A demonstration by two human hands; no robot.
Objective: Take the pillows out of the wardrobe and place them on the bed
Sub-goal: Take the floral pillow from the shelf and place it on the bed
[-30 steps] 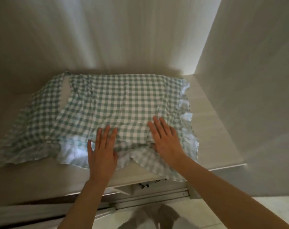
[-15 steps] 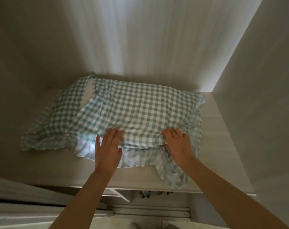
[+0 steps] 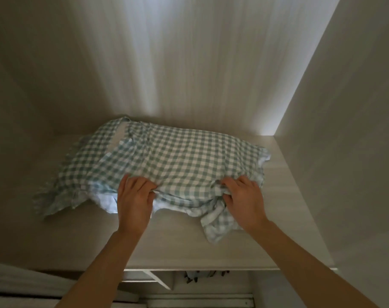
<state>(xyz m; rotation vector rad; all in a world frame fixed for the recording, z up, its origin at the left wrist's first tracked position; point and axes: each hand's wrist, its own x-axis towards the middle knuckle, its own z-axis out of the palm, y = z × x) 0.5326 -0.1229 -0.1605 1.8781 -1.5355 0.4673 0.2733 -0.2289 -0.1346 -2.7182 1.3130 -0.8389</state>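
Note:
A pillow in a green-and-white checked cover with a frilled edge lies flat on the pale wardrobe shelf. My left hand is closed on the pillow's near edge, left of its middle, with the cloth bunched under the fingers. My right hand clutches the near right corner, where the frill is crumpled. Only one pillow can be made out; a second layer of the same cloth spreads out to the left.
The wardrobe's back panel rises behind the pillow and a side wall stands close on the right. Below the shelf's front edge a lower compartment shows a white bracket and some dark items.
Both hands went from lying flat on the pillow to closing on its near edge, bunching the cloth. My view has tilted up, showing more of the wardrobe's back panel.

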